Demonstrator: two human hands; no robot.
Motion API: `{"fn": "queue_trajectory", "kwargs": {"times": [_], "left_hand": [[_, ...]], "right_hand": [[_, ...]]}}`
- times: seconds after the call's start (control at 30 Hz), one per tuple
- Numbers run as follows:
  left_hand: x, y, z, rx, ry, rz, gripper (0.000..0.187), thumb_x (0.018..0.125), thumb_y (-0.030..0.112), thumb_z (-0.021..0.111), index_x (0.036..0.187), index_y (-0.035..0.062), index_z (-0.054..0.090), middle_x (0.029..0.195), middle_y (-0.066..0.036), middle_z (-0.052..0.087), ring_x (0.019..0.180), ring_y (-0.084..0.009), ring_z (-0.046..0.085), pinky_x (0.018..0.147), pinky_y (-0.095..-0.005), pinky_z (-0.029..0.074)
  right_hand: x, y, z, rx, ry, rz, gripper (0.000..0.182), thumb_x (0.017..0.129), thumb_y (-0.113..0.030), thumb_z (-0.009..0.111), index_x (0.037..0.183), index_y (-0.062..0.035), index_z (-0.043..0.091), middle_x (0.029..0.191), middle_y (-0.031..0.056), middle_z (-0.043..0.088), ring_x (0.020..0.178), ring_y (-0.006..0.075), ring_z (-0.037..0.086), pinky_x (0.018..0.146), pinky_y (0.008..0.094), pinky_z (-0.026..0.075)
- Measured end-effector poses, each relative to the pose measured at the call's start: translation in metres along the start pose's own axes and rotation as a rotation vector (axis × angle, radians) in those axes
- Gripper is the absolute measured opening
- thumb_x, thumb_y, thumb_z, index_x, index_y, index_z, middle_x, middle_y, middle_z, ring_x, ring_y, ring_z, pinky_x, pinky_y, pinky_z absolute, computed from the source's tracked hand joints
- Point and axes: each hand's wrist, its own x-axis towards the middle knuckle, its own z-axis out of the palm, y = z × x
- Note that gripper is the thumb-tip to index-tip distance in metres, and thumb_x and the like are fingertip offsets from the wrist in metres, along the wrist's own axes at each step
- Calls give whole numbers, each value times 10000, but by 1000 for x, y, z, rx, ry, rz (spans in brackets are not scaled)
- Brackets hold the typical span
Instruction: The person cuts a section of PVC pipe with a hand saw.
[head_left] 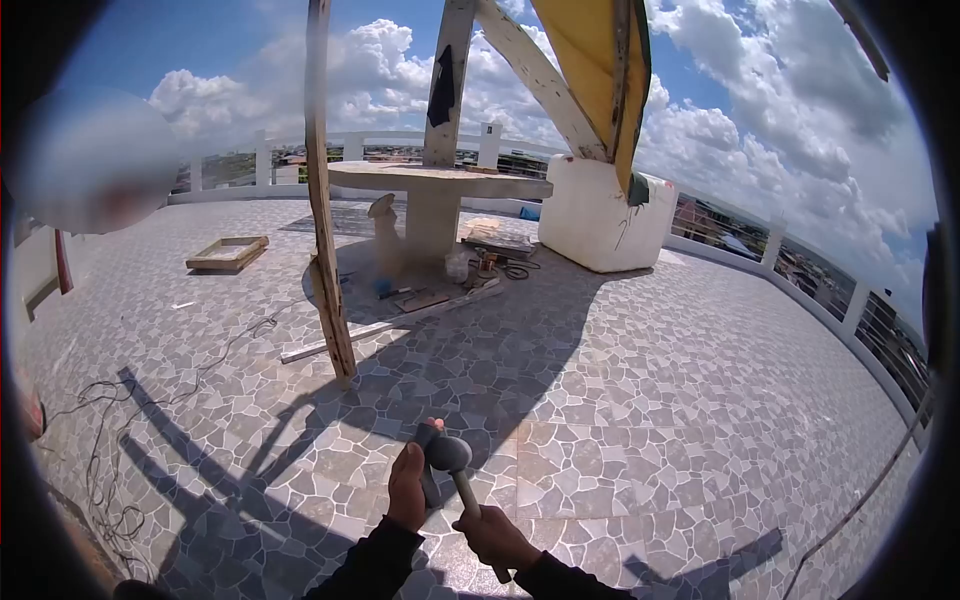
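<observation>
My right hand (497, 537) is closed around the pale handle of a mallet (450, 454), whose rounded dark grey head points up and away from me. To its left, my left hand (407, 488) is closed around a dark grey elongated piece (428, 437), with the fingertips showing at its far end. The mallet head overlaps that piece in this view. I cannot tell what the grey piece is. Both hands are in front of me, above the stone-patterned floor (600, 450).
An upright wooden post (328, 250) stands ahead. Behind it are a round table (400, 178), a large white container (600, 215) and loose tools. A wooden frame (228, 255) and a cable (200, 375) lie left. A railing (855, 308) edges the right side.
</observation>
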Motion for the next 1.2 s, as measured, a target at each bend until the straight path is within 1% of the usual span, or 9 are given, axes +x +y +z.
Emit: {"fn": "queue_trajectory", "kwargs": {"times": [0.1,0.17,0.23,0.27,0.37,0.63,0.77,0.97,1.2], "left_hand": [[9,13,-22,-115,15,-213,650,1053,445,442,1482,-38,380,1487,-176,487,1364,-272,487,1138,-411,385],[12,2,-32,-168,13,-302,648,1036,467,470,1436,-44,450,1455,-168,517,1338,-266,512,1126,-403,393],[10,-4,-26,90,-56,-193,596,1055,435,452,1392,-53,510,1422,-155,545,1323,-249,520,1115,-387,397],[4,1,-15,199,0,-189,546,1074,391,435,1357,-62,550,1381,-137,574,1300,-233,531,1113,-369,390],[2,2,-12,269,-19,-217,537,1081,351,435,1408,-69,505,1417,-145,557,1317,-213,518,1116,-337,372],[5,-23,-32,-66,12,-567,504,1068,337,424,1386,-46,503,1260,-112,616,1085,-181,623,963,-322,484],[-3,-13,-10,102,-38,-502,456,1072,346,416,1303,-25,548,1228,-102,617,1069,-166,606,955,-323,469],[11,-24,-45,9,21,-635,563,1059,353,474,1460,-41,433,1315,-126,582,1157,-189,581,997,-290,452],[1,-45,-42,382,-252,-464,541,1070,295,444,1471,-63,383,1113,-79,610,986,-144,577,901,-292,466]], "right_hand": [[-2,9,5,-223,-98,-17,220,954,-248,640,871,-56,573,592,-34,463,434,73,428,391,280,345],[9,20,1,-246,-82,-9,217,941,-240,643,882,-40,585,597,22,527,450,161,522,420,329,404],[33,40,-11,-754,258,-511,280,888,-267,634,893,11,601,669,208,647,605,383,663,565,480,527],[41,46,-23,-806,278,-504,294,871,-287,622,958,-6,630,812,283,670,808,481,661,738,564,531],[24,16,-35,-887,407,-364,237,878,-301,599,955,-84,653,805,235,684,796,461,667,730,564,534],[16,21,-53,-1033,427,-541,158,856,-262,623,898,-129,697,785,151,699,731,385,678,636,522,527],[27,27,-69,-1019,469,-489,158,873,-267,623,896,-129,698,775,151,694,742,390,677,656,512,536],[11,19,-47,-1132,260,-457,161,856,-267,620,898,-129,688,774,159,689,772,383,687,669,520,539],[31,44,-65,-1197,579,-613,124,828,-238,660,875,-135,712,706,127,673,683,343,684,605,486,545]]}}
